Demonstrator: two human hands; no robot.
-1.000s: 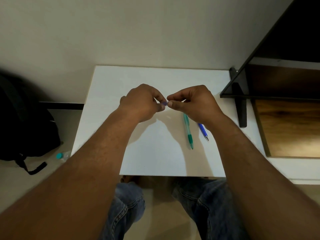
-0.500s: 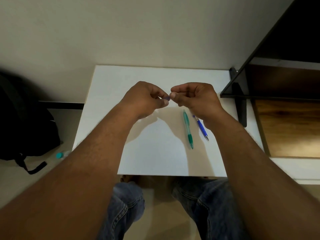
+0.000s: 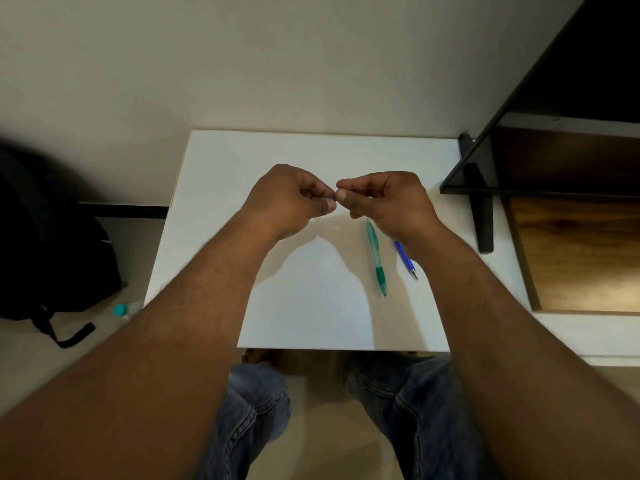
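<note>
Both of my hands hover above the middle of a small white table (image 3: pixel 221 174), fingertips meeting. My left hand (image 3: pixel 289 199) and my right hand (image 3: pixel 388 199) pinch a tiny blue piece (image 3: pixel 333 195) between thumbs and forefingers; most of it is hidden by the fingers. A green pen (image 3: pixel 376 258) lies on the table just below my right hand, tip toward me. To its right lies a blue pen (image 3: pixel 406 260), its upper end hidden under my right wrist.
A black-framed shelf unit with a wooden panel (image 3: pixel 571 251) stands at the table's right, its black foot (image 3: pixel 483 216) on the table edge. A black backpack (image 3: pixel 45 244) and a bottle with a teal cap (image 3: pixel 121 310) lie on the floor at left. The wall runs behind.
Both hands have lifted slightly away from me and stayed together on the small blue piece. The pens have not moved; more of the blue pen showed half a second ago.
</note>
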